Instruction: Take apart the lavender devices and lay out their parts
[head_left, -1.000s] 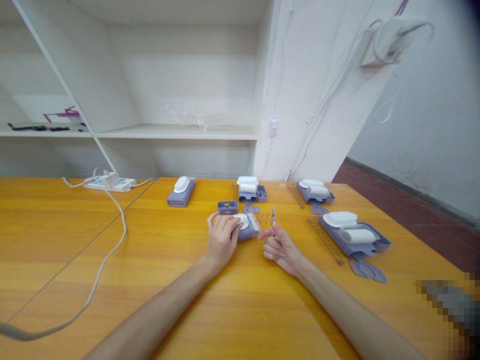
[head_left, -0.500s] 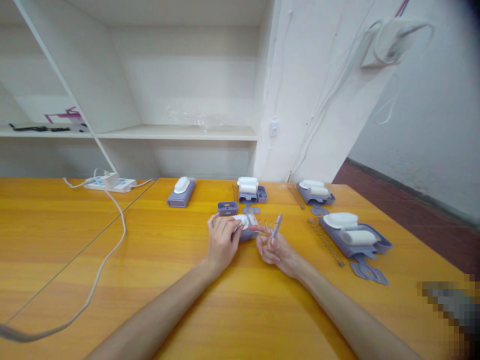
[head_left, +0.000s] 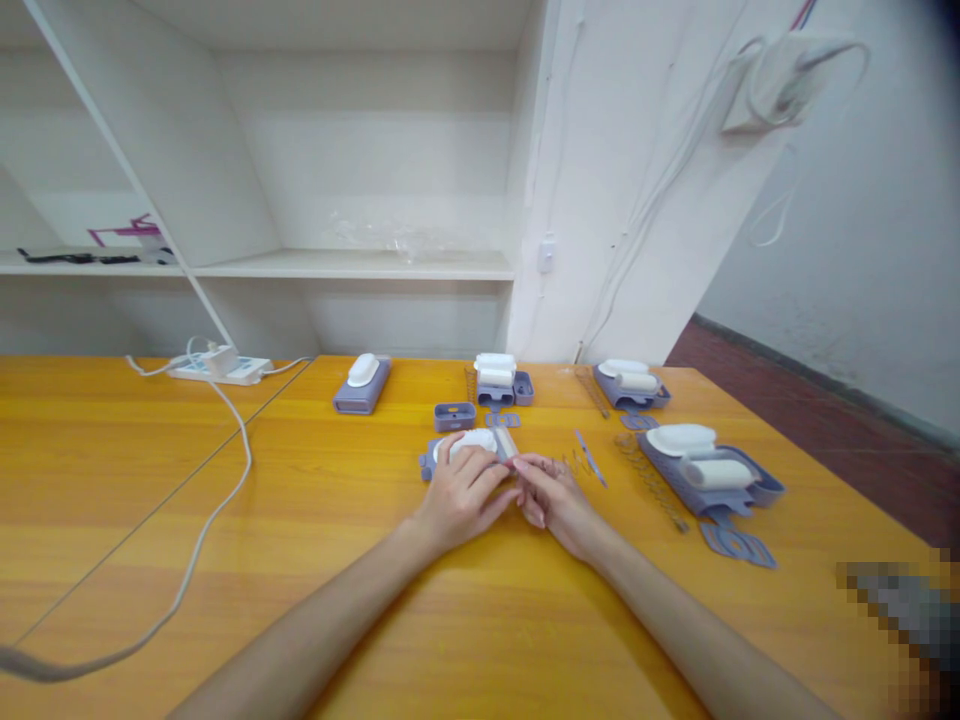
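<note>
My left hand [head_left: 459,492] reaches across the near side of a purple case [head_left: 429,461] that carries a white oval piece [head_left: 472,440]. Its fingers are bent, the tips meeting those of my right hand [head_left: 553,502] at the lower end of a white cylinder [head_left: 506,442]. My right hand is closed in a pinch there; what lies between the fingertips is hidden. Just beyond the right hand, a thin purple plate [head_left: 591,458] rests on the table beside a small coil spring [head_left: 576,463].
A purple tray [head_left: 454,417] sits behind the case. Farther back stand a closed purple case [head_left: 363,385] and similar part sets [head_left: 495,380]. More purple sets [head_left: 679,465] and a long spring [head_left: 652,482] are at right. A power strip [head_left: 221,368] and its cable occupy the left.
My right hand has let go of the purple plate and spring, which now lie on the table. It has moved to the left hand's fingertips, and the left hand has shifted slightly right.
</note>
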